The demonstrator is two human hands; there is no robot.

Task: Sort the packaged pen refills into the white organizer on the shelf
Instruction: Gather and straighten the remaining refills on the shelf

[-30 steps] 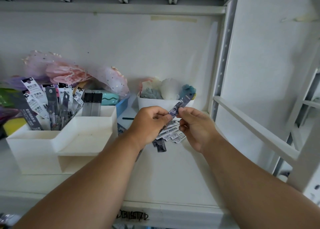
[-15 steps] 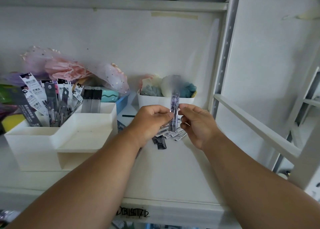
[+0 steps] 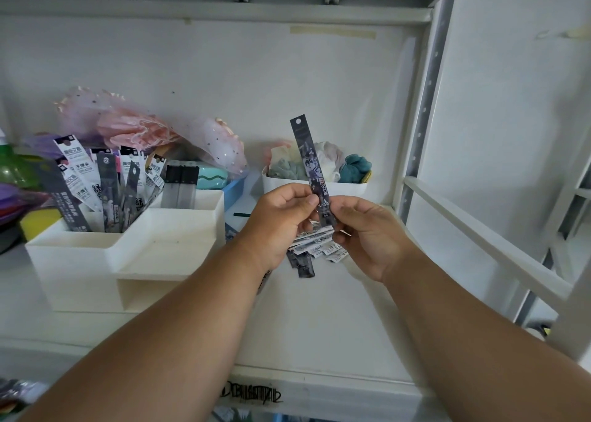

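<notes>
Leftmost, in the middle left of the frame, the white organizer [image 3: 128, 249] sits on the shelf [image 3: 319, 325]. Its rear left compartment holds a crowd of packaged refills [image 3: 96, 181] standing upright and fanned out, and the rear right compartment holds two dark slim packs [image 3: 180, 185]; the lower front compartments show only their white walls. Behind the organizer, a heap of pink and lilac tulle [image 3: 144, 127] rests against the back wall.

Toward the centre, the left hand [image 3: 281, 217] reaches in from the lower left, fingers curled, with the thumb tip pressed on the lower part of a dark refill pack [image 3: 311, 169]. That pack stands nearly upright, leaning slightly to the left, its punched hanging hole at the top, raised in front of a white tub [image 3: 348, 188] filled with soft pastel items. The right hand [image 3: 367, 233] comes in from the lower right and pinches the same pack's bottom end between thumb and forefinger, so both hands hold it.

Just beneath the two hands, a loose pile of refill packets [image 3: 316, 245] lies flat on the shelf. At the right of the frame, a white metal upright [image 3: 422, 111] and a slanting rail [image 3: 479, 233] border the shelf.
</notes>
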